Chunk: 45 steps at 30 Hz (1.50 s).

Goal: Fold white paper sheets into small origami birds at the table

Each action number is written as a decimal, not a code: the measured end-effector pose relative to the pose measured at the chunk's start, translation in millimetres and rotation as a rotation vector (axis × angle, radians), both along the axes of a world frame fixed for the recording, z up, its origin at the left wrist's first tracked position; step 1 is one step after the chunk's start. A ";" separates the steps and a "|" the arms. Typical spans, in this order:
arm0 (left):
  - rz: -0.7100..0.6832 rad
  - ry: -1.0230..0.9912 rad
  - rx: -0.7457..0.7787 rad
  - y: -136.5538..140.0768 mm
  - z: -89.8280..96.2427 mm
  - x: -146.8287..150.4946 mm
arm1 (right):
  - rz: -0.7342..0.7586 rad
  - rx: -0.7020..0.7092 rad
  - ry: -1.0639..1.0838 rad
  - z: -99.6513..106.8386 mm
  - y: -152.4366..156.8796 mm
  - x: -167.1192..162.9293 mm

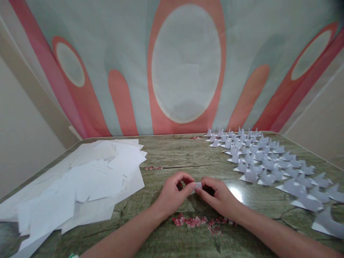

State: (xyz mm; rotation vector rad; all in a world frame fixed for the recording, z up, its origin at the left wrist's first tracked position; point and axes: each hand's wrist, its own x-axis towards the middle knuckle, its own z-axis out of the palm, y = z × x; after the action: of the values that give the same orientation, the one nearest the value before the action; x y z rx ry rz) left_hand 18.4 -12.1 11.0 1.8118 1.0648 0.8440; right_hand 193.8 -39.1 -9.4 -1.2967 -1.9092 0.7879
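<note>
From the head view, a small white paper piece [198,185] sits between the two hands near the middle of the surface [182,154], closer to the near edge than the far one. It is a flat, creased scrap, mostly hidden by fingers, so its folded shape cannot be told. The left hand [173,193] has its grip pinching the piece's left end between thumb and forefinger; the right hand [219,195] pinches the right end in the same way, fingers curled. Both forearms lie bare along the near edge.

The surface is glossy, printed with a green-grey wood grain and small pink blossom sprigs; one sprig [200,221] lies just under the wrists.

Toward the left edge lies a loose heap of sheets [80,179], plain white, flat and overlapping, too many and too layered to count.

Along the right side, from the far edge down to the near right corner, stand folded birds [264,163], pale, pointed, each with a raised tail and a flat base, set in rough rows. Roughly sixty show; the far ones are too small to count exactly.

Behind the surface hangs a cloth [185,64] with pale ovals and salmon bands.
</note>
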 end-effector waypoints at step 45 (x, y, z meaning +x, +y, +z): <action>-0.044 -0.138 -0.034 2.9 -1.7 -2.7 | 0.018 0.245 0.066 4.8 0.5 0.6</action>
State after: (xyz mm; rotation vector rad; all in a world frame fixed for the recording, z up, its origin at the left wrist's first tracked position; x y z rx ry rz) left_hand 15.7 -9.1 9.3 1.7160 0.9429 0.9055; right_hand 194.3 -38.6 -4.6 -1.0924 -1.8999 0.5769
